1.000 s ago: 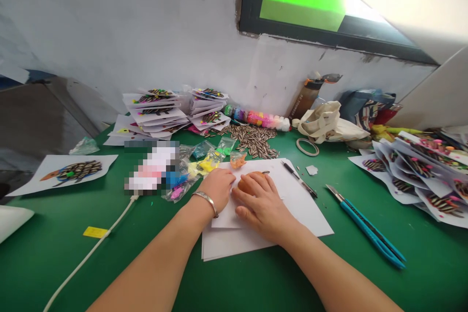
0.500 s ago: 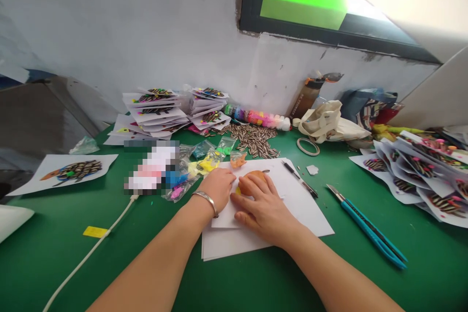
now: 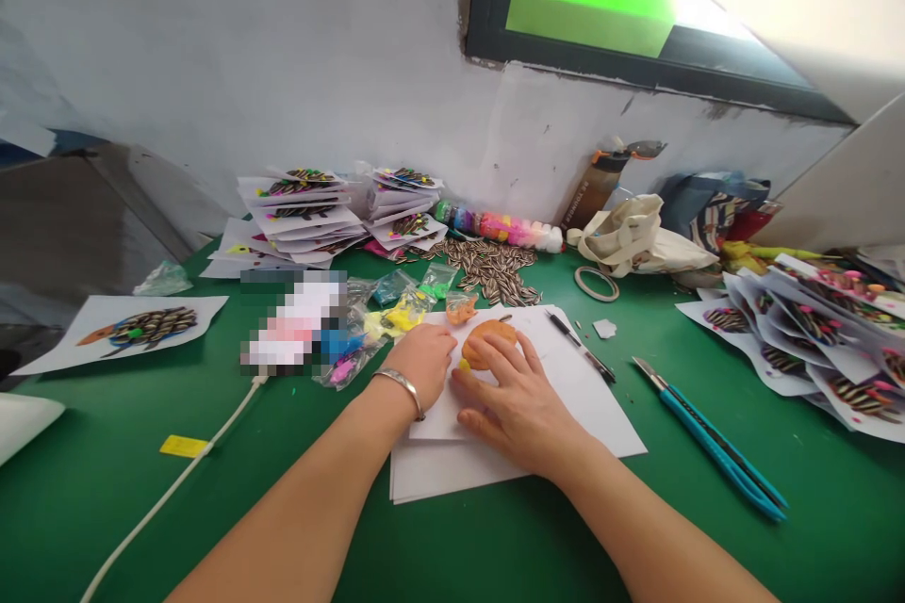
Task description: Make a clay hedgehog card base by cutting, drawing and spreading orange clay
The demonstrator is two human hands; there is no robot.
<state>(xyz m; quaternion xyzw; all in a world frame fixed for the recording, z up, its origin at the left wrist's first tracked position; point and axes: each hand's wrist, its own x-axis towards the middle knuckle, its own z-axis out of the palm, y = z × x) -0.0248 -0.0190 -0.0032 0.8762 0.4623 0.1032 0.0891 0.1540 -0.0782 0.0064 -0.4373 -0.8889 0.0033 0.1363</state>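
White sheets of paper lie stacked on the green table. A flat round orange clay shape sits on the top sheet, with a dark seed at its upper edge and a small yellow piece at its lower left. My right hand rests over the paper with fingers spread, fingertips at the clay's lower right edge. At the paper's left edge lies my left hand, a bracelet on its wrist, fingers curled together; whatever they may hold is hidden.
Behind the paper is a pile of striped seeds. Bags of coloured clay lie left. A pen, a tape roll and a blue utility knife are right. Seed pictures are stacked behind.
My right hand has shifted slightly down and right, uncovering more of the orange clay and the seed on its upper edge. My left hand has stayed in place.
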